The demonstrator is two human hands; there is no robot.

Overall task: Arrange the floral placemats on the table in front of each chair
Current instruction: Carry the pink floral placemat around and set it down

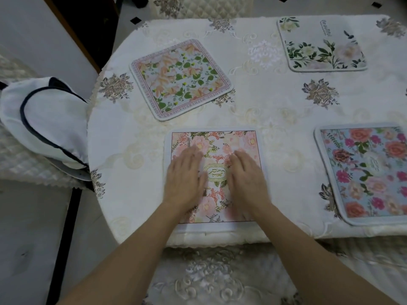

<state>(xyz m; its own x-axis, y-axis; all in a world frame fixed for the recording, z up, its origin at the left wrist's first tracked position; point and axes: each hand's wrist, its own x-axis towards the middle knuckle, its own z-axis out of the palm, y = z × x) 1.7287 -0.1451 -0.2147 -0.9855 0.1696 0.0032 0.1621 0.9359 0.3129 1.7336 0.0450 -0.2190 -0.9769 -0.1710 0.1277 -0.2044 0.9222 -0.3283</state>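
A pink floral placemat (220,142) lies at the near edge of the table, straight in front of me. My left hand (186,179) and my right hand (247,179) both rest flat on it with fingers straight, one on each side of its oval label. Three other floral placemats lie on the cloth: a peach-and-green placemat (180,78) at the far left, a white-flower placemat (321,45) at the far right, and a blue rose placemat (365,170) at the near right.
The table (275,102) wears a cream embroidered cloth. A white bag with dark trim (44,122) sits on a quilted chair at the left. A quilted chair back (204,5) stands beyond the far edge. A cushioned seat (220,276) lies below me.
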